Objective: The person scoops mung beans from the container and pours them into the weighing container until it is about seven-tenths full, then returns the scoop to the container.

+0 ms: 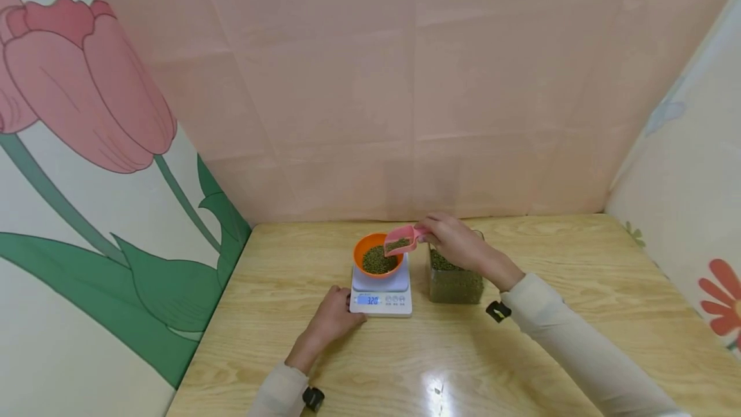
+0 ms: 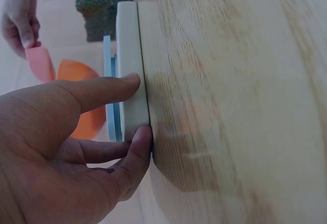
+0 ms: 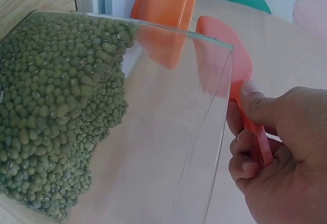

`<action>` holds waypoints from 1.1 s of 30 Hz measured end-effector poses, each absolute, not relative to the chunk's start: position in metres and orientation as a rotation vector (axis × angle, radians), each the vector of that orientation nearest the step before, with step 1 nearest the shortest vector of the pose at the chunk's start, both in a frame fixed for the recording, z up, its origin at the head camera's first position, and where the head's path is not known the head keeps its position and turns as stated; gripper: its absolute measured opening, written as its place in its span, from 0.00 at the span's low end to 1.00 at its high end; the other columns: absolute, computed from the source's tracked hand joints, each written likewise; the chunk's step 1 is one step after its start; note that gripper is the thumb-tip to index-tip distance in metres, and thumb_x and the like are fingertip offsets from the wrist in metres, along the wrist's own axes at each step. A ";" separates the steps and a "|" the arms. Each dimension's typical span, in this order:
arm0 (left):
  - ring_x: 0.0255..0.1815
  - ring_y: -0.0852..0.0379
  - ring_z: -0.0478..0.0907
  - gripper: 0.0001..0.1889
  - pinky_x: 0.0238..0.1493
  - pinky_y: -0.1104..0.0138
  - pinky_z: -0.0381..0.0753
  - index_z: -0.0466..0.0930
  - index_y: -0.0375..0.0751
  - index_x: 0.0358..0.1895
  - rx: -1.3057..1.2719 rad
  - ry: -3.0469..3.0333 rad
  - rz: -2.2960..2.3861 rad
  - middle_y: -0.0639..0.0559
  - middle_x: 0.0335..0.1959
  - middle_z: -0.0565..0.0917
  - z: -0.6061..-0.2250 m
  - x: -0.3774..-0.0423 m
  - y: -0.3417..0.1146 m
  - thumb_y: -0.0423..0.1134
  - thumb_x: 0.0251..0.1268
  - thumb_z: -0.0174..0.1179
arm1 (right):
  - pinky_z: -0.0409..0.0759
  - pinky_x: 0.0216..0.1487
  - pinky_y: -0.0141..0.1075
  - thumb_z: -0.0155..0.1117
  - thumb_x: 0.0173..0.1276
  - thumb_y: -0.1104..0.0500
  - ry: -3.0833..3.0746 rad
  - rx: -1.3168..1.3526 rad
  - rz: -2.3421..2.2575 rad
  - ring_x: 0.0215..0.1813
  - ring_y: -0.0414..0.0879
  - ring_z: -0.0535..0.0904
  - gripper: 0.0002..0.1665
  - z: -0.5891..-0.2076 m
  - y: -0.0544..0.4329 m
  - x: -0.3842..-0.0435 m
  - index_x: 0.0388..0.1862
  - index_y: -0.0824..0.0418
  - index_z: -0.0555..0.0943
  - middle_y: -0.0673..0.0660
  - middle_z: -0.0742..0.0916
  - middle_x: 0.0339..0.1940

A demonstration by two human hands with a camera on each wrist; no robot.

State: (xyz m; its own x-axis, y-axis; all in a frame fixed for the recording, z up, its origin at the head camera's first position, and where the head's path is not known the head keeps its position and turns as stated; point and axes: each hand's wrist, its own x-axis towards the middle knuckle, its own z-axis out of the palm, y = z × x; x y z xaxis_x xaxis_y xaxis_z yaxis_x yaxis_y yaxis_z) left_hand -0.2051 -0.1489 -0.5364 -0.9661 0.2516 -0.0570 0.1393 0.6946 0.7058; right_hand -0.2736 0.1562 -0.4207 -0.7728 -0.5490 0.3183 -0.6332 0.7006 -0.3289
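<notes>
My right hand (image 1: 457, 242) grips the handle of a pink scoop (image 3: 222, 55) and holds it tilted over the right rim of an orange bowl (image 1: 359, 251). Mung beans lie in the scoop and in the bowl. Under the bowl is a white kitchen scale (image 1: 381, 309) with a lit display that seems to read 320. My left hand (image 2: 66, 147) holds the scale's near left corner, thumb along the front edge and fingers curled at the side. Beside the scale, below my right hand, stands a clear square container (image 1: 456, 288) of mung beans (image 3: 56, 96).
The wooden table (image 1: 556, 327) ends at a pink-covered wall (image 1: 347, 114) behind the scale. A wall with painted tulips (image 1: 75, 82) rises on the left, and another with a red flower (image 1: 723, 298) on the right.
</notes>
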 end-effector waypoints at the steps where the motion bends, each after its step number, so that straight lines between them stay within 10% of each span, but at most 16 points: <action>1: 0.46 0.53 0.70 0.22 0.48 0.60 0.77 0.86 0.34 0.57 0.324 2.754 1.127 0.46 0.45 0.83 -0.537 -0.205 -0.149 0.36 0.61 0.77 | 0.86 0.55 0.49 0.68 0.77 0.61 -2.713 0.954 0.627 0.52 0.55 0.86 0.13 -0.421 0.156 -0.274 0.55 0.66 0.87 0.60 0.89 0.50; 33: 0.47 0.53 0.70 0.23 0.50 0.59 0.77 0.86 0.34 0.59 0.312 2.748 1.131 0.46 0.46 0.84 -0.535 -0.204 -0.150 0.35 0.60 0.77 | 0.86 0.54 0.48 0.68 0.77 0.62 -2.700 0.988 0.575 0.50 0.53 0.85 0.12 -0.418 0.151 -0.275 0.53 0.66 0.87 0.58 0.89 0.47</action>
State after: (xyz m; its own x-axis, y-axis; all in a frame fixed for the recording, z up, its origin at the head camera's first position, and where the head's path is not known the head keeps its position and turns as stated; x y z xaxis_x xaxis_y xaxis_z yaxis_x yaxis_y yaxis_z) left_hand -0.2040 -0.1497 -0.5354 -0.9664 0.2493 -0.0625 0.1331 0.6935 0.7080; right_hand -0.2753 0.1508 -0.4181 -0.7537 -0.5728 0.3223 -0.6544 0.6996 -0.2869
